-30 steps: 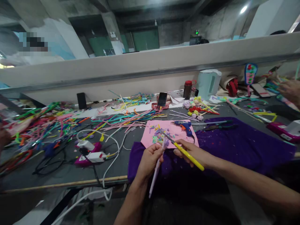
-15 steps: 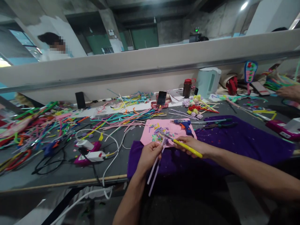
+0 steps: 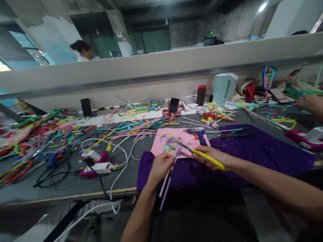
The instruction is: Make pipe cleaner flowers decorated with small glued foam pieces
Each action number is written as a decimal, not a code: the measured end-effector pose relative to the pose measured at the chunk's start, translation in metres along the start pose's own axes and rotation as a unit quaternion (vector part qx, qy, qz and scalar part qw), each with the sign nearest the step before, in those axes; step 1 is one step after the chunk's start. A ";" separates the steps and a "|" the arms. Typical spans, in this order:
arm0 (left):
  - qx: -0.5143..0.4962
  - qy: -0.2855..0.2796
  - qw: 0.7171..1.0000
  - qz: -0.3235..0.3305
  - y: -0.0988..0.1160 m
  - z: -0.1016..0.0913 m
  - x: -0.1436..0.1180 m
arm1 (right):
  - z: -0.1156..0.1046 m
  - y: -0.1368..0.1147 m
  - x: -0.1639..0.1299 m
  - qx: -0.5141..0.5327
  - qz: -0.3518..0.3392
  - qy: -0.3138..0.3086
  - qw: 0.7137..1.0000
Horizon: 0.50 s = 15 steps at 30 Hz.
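Between the fingers of my left hand [image 3: 163,165] are pale purple pipe cleaners [image 3: 165,191], their long ends hanging down toward me. My right hand [image 3: 214,157] is closed round the yellow handles of a pair of scissors [image 3: 205,157]. The blades point up and left, just above and right of the pipe cleaners' upper ends. Under them lies a pink sheet [image 3: 156,148] strewn with small cut pieces [image 3: 169,144] in purple, yellow and green. A blue glue gun [image 3: 199,135] rests on the sheet's right side. Beneath everything is a dark purple cloth [image 3: 148,168].
Power strips [image 3: 94,164] with white cables lie to the left. Coloured pipe cleaners [image 3: 141,126] spread behind the sheet. Pliers [image 3: 236,135] lie on the cloth. A kettle [image 3: 223,88] and a bottle [image 3: 201,95] stand at the back. A co-worker's hand [image 3: 310,105] is at far right.
My right hand has drawn the scissors slightly right, away from the pipe cleaners. The left hand stays nearly in place. The person behind the partition has moved right.
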State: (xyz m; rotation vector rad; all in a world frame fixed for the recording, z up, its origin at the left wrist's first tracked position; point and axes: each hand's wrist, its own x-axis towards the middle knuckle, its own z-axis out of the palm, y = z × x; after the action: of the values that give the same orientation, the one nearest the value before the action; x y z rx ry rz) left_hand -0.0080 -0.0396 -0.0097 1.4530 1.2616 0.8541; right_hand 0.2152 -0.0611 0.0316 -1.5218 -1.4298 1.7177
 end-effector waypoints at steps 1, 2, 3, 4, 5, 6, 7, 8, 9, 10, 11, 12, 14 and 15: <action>-0.002 0.000 1.000 0.002 0.001 0.000 -0.001 | -0.001 0.001 -0.002 0.013 0.001 0.001 1.000; -0.007 0.001 1.000 0.002 0.002 -0.001 -0.002 | -0.002 0.003 -0.003 0.027 0.002 -0.002 1.000; -0.013 0.005 1.000 0.001 0.004 -0.002 -0.002 | -0.003 0.005 -0.006 0.043 0.002 -0.007 0.999; -0.023 0.009 1.000 -0.003 0.005 -0.002 -0.003 | -0.003 0.007 -0.008 0.058 0.000 -0.012 0.998; -0.036 0.014 0.999 -0.009 0.006 -0.003 -0.004 | -0.003 0.010 -0.011 0.066 -0.005 -0.018 0.998; -0.051 0.017 0.998 -0.018 0.007 -0.004 -0.004 | -0.002 0.013 -0.014 0.066 -0.014 -0.021 0.997; -0.069 0.016 0.997 -0.026 0.008 -0.004 -0.005 | -0.001 0.015 -0.017 0.059 -0.026 -0.020 0.998; -0.088 0.012 0.996 -0.034 0.009 -0.004 -0.005 | 0.001 0.017 -0.021 0.046 -0.038 -0.018 0.998; -0.105 0.006 0.994 -0.040 0.010 -0.004 -0.004 | 0.003 0.019 -0.024 0.031 -0.050 -0.015 0.998; -0.119 0.000 0.992 -0.044 0.010 -0.004 -0.004 | 0.005 0.020 -0.026 0.016 -0.059 -0.014 0.998; -0.131 -0.005 0.990 -0.048 0.012 -0.003 -0.004 | 0.007 0.021 -0.027 0.003 -0.067 -0.015 0.998; -0.139 -0.010 0.989 -0.052 0.013 -0.002 -0.004 | 0.009 0.021 -0.028 -0.010 -0.073 -0.019 0.997; -0.147 -0.014 0.987 -0.056 0.016 0.001 -0.004 | 0.013 0.021 -0.026 -0.033 -0.080 -0.027 0.996; -0.148 -0.015 0.987 -0.057 0.017 0.002 -0.005 | 0.015 0.020 -0.025 -0.043 -0.082 -0.029 0.995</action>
State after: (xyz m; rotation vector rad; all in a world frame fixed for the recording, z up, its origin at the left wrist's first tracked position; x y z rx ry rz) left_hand -0.0023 -0.0440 0.0064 1.1435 1.1294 0.8963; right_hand 0.2153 -0.0954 0.0230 -1.3648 -1.6299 1.6332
